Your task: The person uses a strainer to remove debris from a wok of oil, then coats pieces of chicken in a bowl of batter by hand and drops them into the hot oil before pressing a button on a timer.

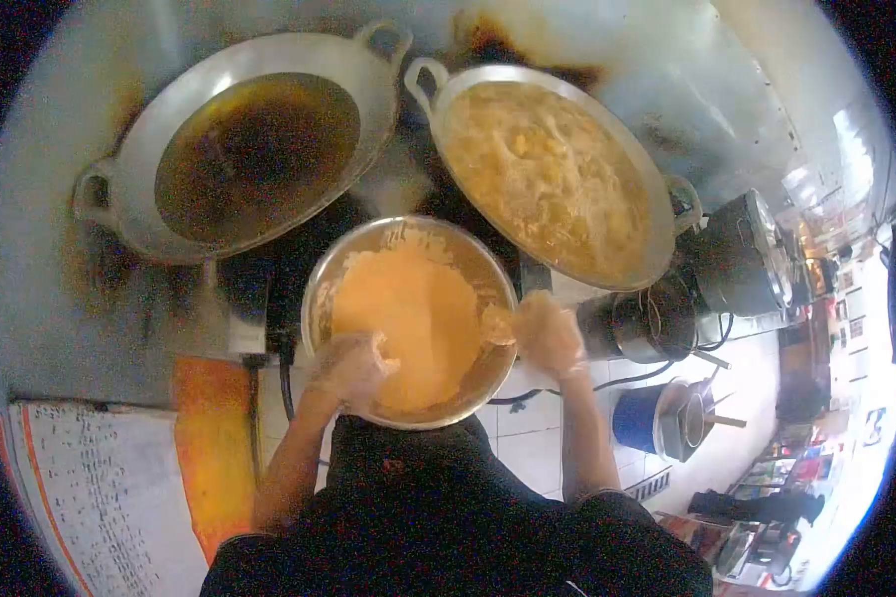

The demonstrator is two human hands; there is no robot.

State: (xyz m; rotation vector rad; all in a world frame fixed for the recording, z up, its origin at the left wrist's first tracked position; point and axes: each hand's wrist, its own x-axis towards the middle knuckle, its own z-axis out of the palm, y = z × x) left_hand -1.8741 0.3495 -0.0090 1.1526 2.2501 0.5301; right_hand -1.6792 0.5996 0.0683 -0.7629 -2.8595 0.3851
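Observation:
A steel mixing bowl (450, 410) of thick orange batter (404, 323) is in front of my body, with smears of batter on its inner wall. My left hand (350, 372), in a clear plastic glove, reaches over the lower left rim with its fingers curled above the batter; I cannot tell what is in them. At the right rim, my gloved right hand (550, 340) is closed on a small batter-coated piece (498, 324).
Behind the bowl stand two large two-handled woks: dark oil (259, 159) fills the left wok (137, 194), while pale pieces fry in bubbling oil in the right wok (669, 229). Pots (742, 261) and a blue bucket (635, 418) are at right. A handwritten sheet (100, 488) is lower left.

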